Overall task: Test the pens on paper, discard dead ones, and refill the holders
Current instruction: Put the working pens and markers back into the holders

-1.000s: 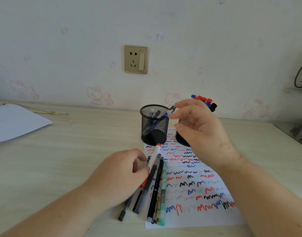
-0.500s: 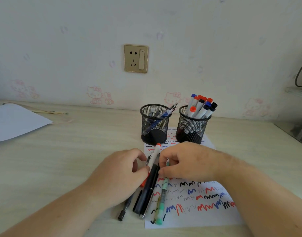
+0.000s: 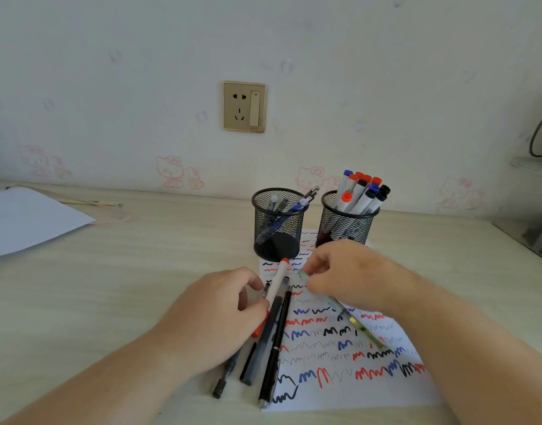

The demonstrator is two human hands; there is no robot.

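Closest to the camera, the scribbled test paper (image 3: 340,363) is lying flat on the pale wooden desk (image 3: 110,286), covered in red, blue and black squiggles. A black pen (image 3: 274,348) is lying along the sheet's left edge, with a grey pen (image 3: 262,342) right beside it and a darker pen (image 3: 225,377) poking out from under the left hand.

The left hand (image 3: 214,317) is resting over that bunch of pens, fingers curled around a white marker with a red cap (image 3: 277,283), which is pointing away toward the holders.

The right hand (image 3: 349,274) is hovering over the paper, pinching the top end of a pale green pen (image 3: 352,319); the pen looks blurred and is slanting down to the right across the scribbles.

Further back, two black mesh holders are standing side by side on the far edge of the paper. The left holder (image 3: 278,225) is carrying a few pens including a blue one, leaning right. The right holder (image 3: 346,225) is packed with white markers (image 3: 360,191) with red, blue and black caps.

Off to the far left, a blank sheet (image 3: 27,219) is sitting on the desk, and a gold wall socket (image 3: 244,106) is sitting above everything.
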